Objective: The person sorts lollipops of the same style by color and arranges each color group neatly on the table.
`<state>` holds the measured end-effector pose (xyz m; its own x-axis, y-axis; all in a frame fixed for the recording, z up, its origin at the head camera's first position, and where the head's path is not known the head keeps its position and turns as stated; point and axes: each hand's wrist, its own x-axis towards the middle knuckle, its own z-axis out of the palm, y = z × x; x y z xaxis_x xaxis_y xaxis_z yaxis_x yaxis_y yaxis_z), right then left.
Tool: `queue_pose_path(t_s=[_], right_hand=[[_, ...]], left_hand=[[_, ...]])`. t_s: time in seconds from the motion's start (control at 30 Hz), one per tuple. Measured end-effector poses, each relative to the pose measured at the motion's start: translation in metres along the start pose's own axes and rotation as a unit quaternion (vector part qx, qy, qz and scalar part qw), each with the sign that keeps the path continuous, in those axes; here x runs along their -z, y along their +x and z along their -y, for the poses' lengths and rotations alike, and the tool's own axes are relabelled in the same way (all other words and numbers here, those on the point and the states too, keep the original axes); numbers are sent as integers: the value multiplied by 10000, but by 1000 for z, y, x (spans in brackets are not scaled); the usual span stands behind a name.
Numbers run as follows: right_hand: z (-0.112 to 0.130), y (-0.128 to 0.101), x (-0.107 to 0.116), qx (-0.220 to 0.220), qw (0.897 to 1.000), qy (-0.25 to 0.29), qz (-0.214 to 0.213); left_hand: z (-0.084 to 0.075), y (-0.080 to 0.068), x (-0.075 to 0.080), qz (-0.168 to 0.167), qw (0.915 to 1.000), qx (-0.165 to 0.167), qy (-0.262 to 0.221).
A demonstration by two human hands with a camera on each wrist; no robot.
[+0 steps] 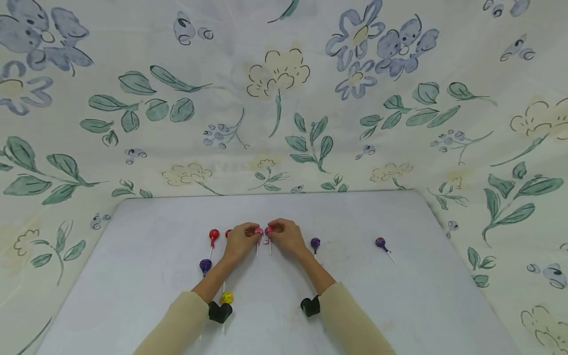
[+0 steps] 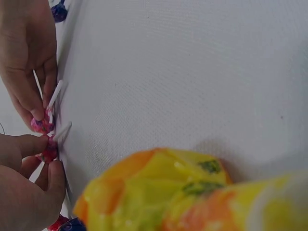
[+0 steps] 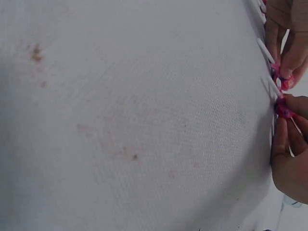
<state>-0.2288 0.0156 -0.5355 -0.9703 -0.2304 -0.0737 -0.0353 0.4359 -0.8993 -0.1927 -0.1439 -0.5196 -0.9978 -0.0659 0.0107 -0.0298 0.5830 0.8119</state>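
Observation:
My left hand (image 1: 241, 242) pinches a pink lollipop (image 1: 259, 230) by its wrapped head, its white stick pointing toward me. Just beside it, my right hand (image 1: 287, 237) pinches a second pink lollipop (image 1: 268, 230) between thumb and fingers. The two heads sit side by side, close over the table, as the right wrist view also shows with one lollipop (image 3: 284, 109) below the other. A red lollipop (image 1: 228, 233) is partly hidden behind my left hand. Near my left forearm lies a yellow lollipop (image 1: 227, 297), which looms large in the left wrist view.
Left of my hands are another red lollipop (image 1: 214, 234) and a purple one (image 1: 205, 266). To the right lie a purple lollipop (image 1: 315, 243) near my right wrist and another (image 1: 380, 242) farther out. A flowered cloth (image 1: 222, 172) hangs behind the white table (image 1: 399, 296).

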Motion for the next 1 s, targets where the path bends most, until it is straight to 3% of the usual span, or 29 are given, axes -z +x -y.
queue_pose_path(t_s=[0.5,1.0], right_hand=[[3,0,0,109,9998,-176,26],[0,-1,-1,99,9998,-197,25]], left_hand=[[-2,-2,1,-36,9999,-107,-41],[0,-3,0,82,9998,109,-134]])
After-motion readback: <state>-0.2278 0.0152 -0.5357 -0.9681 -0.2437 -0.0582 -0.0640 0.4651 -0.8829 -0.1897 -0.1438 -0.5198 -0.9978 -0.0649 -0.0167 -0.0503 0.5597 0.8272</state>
